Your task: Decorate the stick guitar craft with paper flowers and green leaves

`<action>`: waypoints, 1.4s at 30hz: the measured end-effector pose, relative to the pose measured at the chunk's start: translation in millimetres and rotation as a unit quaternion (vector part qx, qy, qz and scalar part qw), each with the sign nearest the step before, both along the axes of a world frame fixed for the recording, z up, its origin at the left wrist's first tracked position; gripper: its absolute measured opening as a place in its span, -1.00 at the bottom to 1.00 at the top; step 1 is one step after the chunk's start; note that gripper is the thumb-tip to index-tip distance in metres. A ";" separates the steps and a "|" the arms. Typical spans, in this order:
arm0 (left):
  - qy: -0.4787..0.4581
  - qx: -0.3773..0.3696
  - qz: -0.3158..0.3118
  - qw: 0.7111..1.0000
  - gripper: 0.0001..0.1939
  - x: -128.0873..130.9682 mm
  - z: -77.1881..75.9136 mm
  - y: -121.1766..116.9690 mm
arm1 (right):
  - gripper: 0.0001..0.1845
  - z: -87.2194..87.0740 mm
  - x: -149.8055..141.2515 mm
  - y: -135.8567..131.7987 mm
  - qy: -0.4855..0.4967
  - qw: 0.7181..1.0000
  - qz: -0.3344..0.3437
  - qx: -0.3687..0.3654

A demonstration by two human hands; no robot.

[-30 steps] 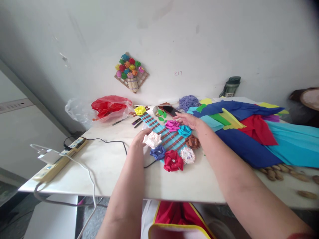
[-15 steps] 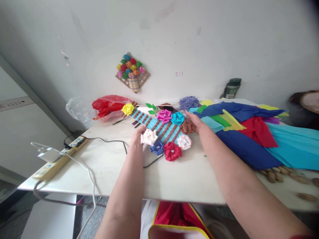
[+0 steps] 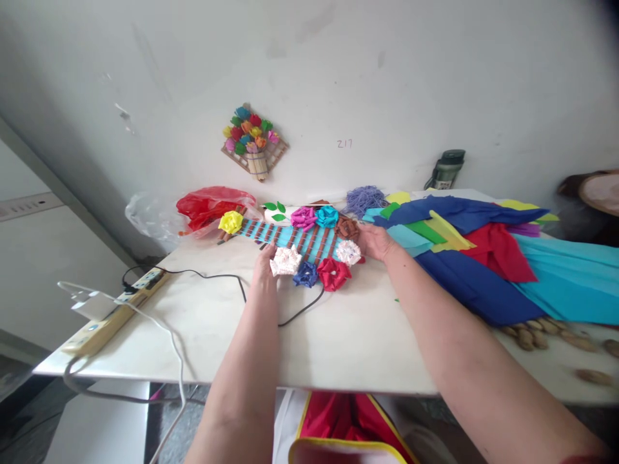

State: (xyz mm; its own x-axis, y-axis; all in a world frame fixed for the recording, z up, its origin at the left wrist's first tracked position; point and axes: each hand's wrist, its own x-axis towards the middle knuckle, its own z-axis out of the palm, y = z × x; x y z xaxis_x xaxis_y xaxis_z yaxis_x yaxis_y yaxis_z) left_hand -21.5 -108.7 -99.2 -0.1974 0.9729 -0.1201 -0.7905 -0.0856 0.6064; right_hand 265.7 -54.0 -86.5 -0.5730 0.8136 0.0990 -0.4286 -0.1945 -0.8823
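A craft panel [image 3: 290, 235] of blue paper crossed by brown sticks is raised off the white table [image 3: 203, 322], tilted with its long end to the left. Several paper flowers are stuck on it: yellow [image 3: 231, 222] at the left tip, pink [image 3: 304, 218], teal [image 3: 327, 216], brown [image 3: 347, 227], white [image 3: 286, 260], blue [image 3: 305, 274] and red [image 3: 333, 274]. My left hand [image 3: 264, 263] grips its lower edge by the white flower. My right hand [image 3: 374, 243] grips its right side next to the brown flower.
A heap of coloured paper sheets [image 3: 483, 258] covers the table's right half. A red plastic bag [image 3: 213, 207] lies at the back left. A power strip [image 3: 113, 309] with cables sits at the left edge. A similar flower craft [image 3: 255, 142] hangs on the wall; a green bottle [image 3: 447, 169] stands behind.
Both hands have lifted the flower panel off the table and turned it, so its long end swung left and the panel moved toward the wall.
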 end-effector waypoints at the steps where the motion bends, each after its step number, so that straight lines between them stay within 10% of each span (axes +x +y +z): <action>1: 0.005 -0.004 0.006 1.000 -0.85 0.5 -0.2 -0.6 | -0.63 -0.9 0.5 0.1 -0.006 1.000 -0.004 -0.004; 42: 0.027 0.008 0.008 1.000 -0.81 2.0 -1.9 -2.1 | -0.81 -8.4 -2.5 -4.7 -0.081 0.995 -0.036 -0.043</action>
